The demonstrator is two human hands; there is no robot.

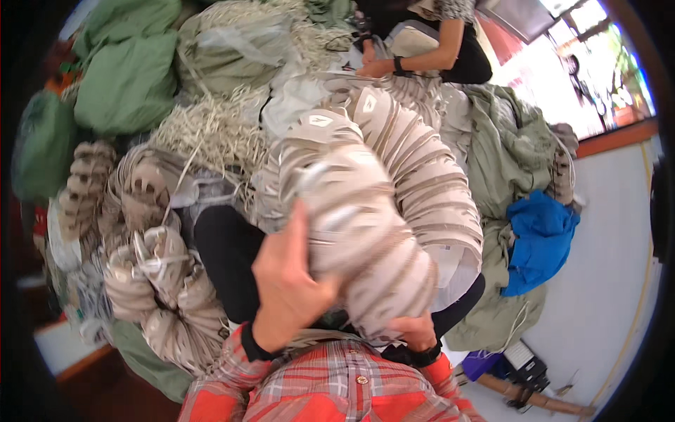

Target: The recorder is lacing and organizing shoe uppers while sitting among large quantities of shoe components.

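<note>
A thick stack of nested beige curved pieces (358, 225), with a white mark at its far end, lies slanted across my lap; it is partly blurred. My left hand (292, 281) grips its left side, thumb pointing up along it. Around the near end, my right hand (416, 332) is closed, some of its fingers hidden beneath. A second stack of the same beige pieces (429, 169) curves along the right, beside the first. Between its near end and my leg sits a whitish sheet (458, 274).
Another person's hand (377, 67) works at the far side. Loose cream strips (211, 133) and green sacks (126, 84) lie far left. Bundled beige stacks (169, 302) stand left of my knee. Green cloth (506, 148) and a blue cloth (538, 239) lie right.
</note>
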